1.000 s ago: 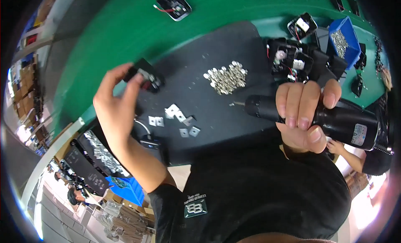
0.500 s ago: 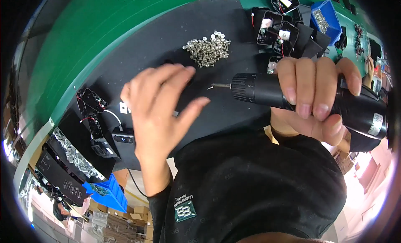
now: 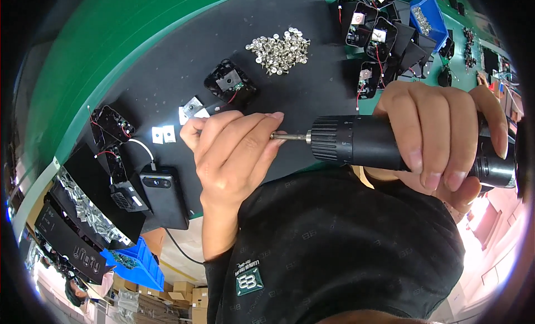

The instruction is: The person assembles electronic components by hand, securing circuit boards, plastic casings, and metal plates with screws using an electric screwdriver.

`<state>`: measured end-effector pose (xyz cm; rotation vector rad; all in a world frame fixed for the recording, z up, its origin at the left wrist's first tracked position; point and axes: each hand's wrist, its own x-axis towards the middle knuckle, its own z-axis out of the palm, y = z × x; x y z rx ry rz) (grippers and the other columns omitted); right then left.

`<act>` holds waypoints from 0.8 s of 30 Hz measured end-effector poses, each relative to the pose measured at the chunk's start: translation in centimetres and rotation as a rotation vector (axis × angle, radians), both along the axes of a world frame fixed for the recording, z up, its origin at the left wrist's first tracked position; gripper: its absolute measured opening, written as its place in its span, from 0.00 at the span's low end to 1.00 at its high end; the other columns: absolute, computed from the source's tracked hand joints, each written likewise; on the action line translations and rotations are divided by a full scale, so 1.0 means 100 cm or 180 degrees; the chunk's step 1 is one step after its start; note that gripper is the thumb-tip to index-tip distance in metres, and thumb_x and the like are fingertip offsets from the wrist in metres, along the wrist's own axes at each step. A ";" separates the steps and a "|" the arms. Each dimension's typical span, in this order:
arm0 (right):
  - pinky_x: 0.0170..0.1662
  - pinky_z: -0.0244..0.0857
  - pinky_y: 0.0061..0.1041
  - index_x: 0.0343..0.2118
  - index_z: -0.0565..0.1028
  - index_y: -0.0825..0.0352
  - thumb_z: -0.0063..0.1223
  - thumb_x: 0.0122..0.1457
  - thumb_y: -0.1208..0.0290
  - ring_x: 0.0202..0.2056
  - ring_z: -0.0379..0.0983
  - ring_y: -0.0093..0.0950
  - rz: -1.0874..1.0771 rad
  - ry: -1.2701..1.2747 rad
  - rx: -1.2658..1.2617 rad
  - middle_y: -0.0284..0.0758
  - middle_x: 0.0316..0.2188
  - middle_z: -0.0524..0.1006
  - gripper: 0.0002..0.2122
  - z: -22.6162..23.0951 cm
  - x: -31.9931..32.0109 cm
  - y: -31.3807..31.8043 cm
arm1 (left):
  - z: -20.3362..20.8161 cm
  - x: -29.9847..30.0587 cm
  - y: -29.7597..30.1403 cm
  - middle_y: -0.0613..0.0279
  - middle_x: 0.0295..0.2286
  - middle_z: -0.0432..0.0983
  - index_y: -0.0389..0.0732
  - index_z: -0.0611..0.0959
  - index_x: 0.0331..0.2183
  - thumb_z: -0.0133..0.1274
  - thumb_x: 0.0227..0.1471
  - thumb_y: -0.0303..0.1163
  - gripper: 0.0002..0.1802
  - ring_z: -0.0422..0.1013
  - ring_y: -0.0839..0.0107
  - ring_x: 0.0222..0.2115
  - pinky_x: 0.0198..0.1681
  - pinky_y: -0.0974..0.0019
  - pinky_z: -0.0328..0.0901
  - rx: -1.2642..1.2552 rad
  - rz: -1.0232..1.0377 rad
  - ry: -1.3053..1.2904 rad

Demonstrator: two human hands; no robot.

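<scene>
My right hand [image 3: 440, 140] wraps round the thick black body of an electric screwdriver [image 3: 368, 140], which lies level and points left. Its metal bit [image 3: 292, 137] reaches my left hand [image 3: 234, 154], whose fingers and thumb close round the bit's tip. Whether a screw sits there too is hidden by the fingers. Beyond my left hand lies a black plastic housing [image 3: 229, 81] with a metal plate and a red wire. A pile of silver screws [image 3: 278, 50] rests farther back on the dark mat.
Small metal plates [image 3: 164, 134] lie left of my hand, near a black power bank [image 3: 164, 196] with a white cable. Several black housings [image 3: 380, 37] crowd the back right beside a blue bin [image 3: 429, 23]. Metal parts [image 3: 92, 207] fill a black tray at left; another blue bin [image 3: 139, 262] stands below.
My left hand has moved right and closed from spread fingers onto the bit's tip. The screwdriver has come slightly nearer me. The housing beyond my left hand now shows.
</scene>
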<state>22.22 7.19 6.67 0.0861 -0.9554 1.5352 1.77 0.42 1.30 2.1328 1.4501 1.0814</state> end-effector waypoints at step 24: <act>0.38 0.57 0.25 0.50 0.65 0.54 0.57 0.56 0.69 0.29 0.66 0.20 -0.0337 -0.1197 -0.0076 0.25 0.28 0.69 0.20 -0.017 -0.036 0.019 | -0.036 -0.021 0.027 0.58 0.43 0.72 0.44 0.74 0.50 0.70 0.21 0.33 0.46 0.66 0.58 0.47 0.52 0.56 0.56 -0.0651 0.0576 0.0590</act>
